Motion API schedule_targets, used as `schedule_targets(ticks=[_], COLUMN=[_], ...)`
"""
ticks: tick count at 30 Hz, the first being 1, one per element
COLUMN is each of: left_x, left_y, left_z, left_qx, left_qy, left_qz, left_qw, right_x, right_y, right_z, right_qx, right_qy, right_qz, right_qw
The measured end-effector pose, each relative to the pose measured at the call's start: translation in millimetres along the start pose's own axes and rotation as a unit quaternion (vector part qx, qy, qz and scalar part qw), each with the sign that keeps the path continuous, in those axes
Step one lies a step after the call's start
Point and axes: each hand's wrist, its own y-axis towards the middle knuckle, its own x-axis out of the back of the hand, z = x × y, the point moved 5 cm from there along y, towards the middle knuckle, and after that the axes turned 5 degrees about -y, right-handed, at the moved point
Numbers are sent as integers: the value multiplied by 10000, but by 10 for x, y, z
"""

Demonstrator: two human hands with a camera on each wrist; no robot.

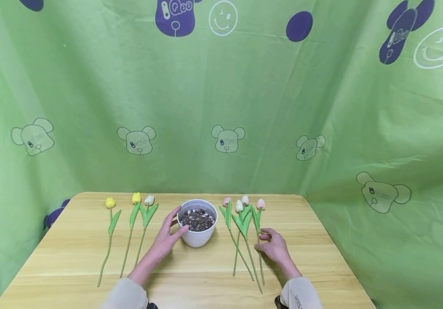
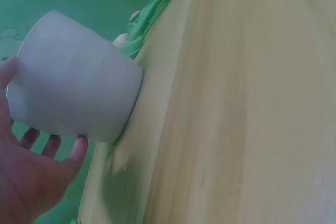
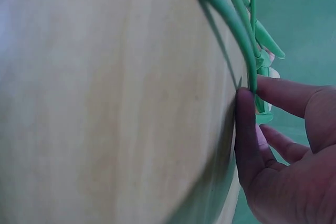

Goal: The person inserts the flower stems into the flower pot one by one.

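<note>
My left hand grips a white flower pot at its left side, thumb near the front of the rim and fingers round the far side. Dark soil with white bits fills the pot, which stands on the table. My right hand pinches the stem of the rightmost artificial tulip, a pale pink one with green leaves, lying on the table. In the right wrist view, thumb and forefinger meet around the green stem. Beside it lie a white tulip, another whitish tulip and a pink tulip, their stems crossing.
Left of the pot lie a yellow tulip, a second yellow tulip and a white tulip, stems toward me. The wooden table is bordered by a green printed curtain at the back and sides.
</note>
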Motion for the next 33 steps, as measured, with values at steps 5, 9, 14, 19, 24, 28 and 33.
schedule_targets(ticks=[5,9,14,19,24,28,33], left_x=[2,-4,-8,-15,-40,-42,-17], left_y=[-6,-29,-34,-8,14,12,-1], left_z=[34,41,54,32,22,41,50], left_qx=[33,-16,-75,-115,-151,-191,-185], left_qy=[-122,-144,-166,-126,-81,-40,-42], left_qz=[-23,-82,-167,-172,-157,-220,-306], left_qw=[9999,9999,9997,9997,9997,9996,9994], right_x=[-14,-7,12,35,57,72,81], right_y=[0,-5,-19,-25,-20,-29,-22], right_z=[-21,-43,-39,-30,-37,-39,-19], right_qx=[-35,-119,-149,-182,-226,-322,-414], right_qy=[91,182,119,51,75,165,382], right_qz=[-4,-52,-132,-226,-293,-384,-428], right_qw=[10000,9997,9997,9996,9993,9986,9975])
